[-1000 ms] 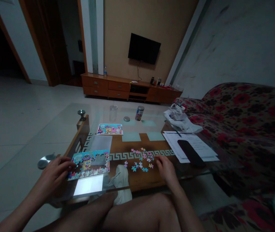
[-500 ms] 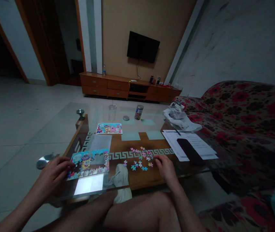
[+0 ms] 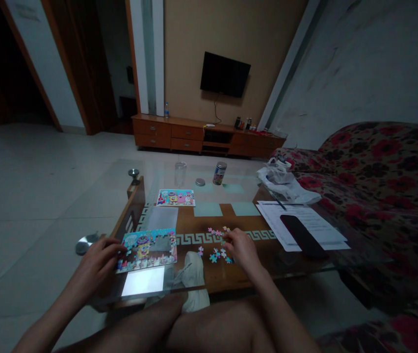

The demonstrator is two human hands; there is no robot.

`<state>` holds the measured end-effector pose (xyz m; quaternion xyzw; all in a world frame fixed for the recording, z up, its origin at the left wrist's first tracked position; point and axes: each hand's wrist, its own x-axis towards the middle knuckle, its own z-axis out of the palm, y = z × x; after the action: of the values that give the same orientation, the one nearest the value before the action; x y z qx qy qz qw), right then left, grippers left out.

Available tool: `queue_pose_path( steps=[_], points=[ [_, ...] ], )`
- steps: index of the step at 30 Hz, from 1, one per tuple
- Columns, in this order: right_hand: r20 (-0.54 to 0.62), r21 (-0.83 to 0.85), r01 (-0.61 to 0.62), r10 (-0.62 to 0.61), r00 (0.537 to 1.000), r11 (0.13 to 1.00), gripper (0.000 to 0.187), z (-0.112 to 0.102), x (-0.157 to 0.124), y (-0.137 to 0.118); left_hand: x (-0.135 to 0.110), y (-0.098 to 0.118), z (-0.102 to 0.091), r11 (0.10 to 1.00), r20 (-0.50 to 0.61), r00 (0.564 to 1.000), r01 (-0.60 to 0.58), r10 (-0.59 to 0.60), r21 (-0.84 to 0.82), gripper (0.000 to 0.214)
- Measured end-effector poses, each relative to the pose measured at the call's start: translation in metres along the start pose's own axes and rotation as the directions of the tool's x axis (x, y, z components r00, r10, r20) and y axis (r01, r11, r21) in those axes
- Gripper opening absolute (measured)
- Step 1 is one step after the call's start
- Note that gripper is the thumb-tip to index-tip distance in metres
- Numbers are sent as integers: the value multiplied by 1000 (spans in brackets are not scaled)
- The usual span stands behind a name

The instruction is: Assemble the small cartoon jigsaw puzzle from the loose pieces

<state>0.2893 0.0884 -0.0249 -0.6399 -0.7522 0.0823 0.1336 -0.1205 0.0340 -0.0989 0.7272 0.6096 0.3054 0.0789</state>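
Note:
A partly filled jigsaw puzzle (image 3: 143,249) with a bright cartoon picture lies at the left on the glass table, a gap in its upper right part. My left hand (image 3: 100,257) is at its left edge, bent fingers gripping the border. Loose jigsaw pieces (image 3: 214,256) in pink, blue and white are scattered to the right of the puzzle. Over the right side of these pieces is my right hand (image 3: 242,247), its thumb and fingers pinched together. Whatever may be between those fingertips is too small to make out. A printed cartoon picture (image 3: 176,197) lies beyond the puzzle.
Farther back on the glass table (image 3: 161,171) are a clear jar (image 3: 180,172), a round lid (image 3: 199,182) and a printed tin (image 3: 220,173). Papers (image 3: 271,220), a dark phone (image 3: 302,236) and a plastic bag (image 3: 290,184) lie right. A flowered sofa (image 3: 389,181) stands beyond.
My right hand has moved left over the loose pieces, now covering some of them. My left hand stays at the puzzle's edge. The whole view has shifted slightly.

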Motion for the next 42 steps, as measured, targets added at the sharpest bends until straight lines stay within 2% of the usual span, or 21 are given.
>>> queue_pose_path(
  steps=[6, 12, 16, 19, 23, 26, 29, 35, 38, 42],
  points=[
    [36, -54, 2, 0, 999, 999, 8, 5, 9, 3, 3, 18, -8, 999, -23, 1000, 15, -16, -37, 26],
    [68, -29, 40, -38, 997, 999, 7, 12, 19, 13, 2, 31, -12, 997, -35, 999, 37, -40, -68, 24],
    [14, 34, -6, 6, 1000, 999, 4, 8, 20, 12, 2, 32, -13, 994, -58, 996, 56, -62, -99, 22],
    [18, 206, 53, -58, 998, 977, 10, 5, 25, -12, 2, 35, -15, 988, -81, 993, 73, -85, -139, 21],
    [143, 472, 146, -238, 961, 870, 15, 14, 38, -77, 3, 41, -17, 980, -104, 989, 82, -102, -184, 20],
    [192, 563, 158, -314, 930, 812, 15, 31, 47, -126, 2, 46, -18, 972, -111, 986, 102, -127, -211, 21],
    [230, 581, 125, -310, 922, 804, 20, 47, 52, -159, 1, 51, -20, 964, -108, 983, 118, -147, -239, 21],
    [280, 568, 84, -288, 916, 819, 21, 62, 57, -183, 3, 54, -21, 946, -123, 972, 156, -198, -285, 19],
    [245, 500, 148, -304, 921, 853, 13, 60, 63, -188, 6, 53, -21, 940, -98, 966, 205, -239, -272, 17],
    [259, 425, 219, -350, 900, 878, 14, 59, 69, -197, 8, 53, -24, 939, -58, 958, 260, -280, -227, 17]
  ],
)
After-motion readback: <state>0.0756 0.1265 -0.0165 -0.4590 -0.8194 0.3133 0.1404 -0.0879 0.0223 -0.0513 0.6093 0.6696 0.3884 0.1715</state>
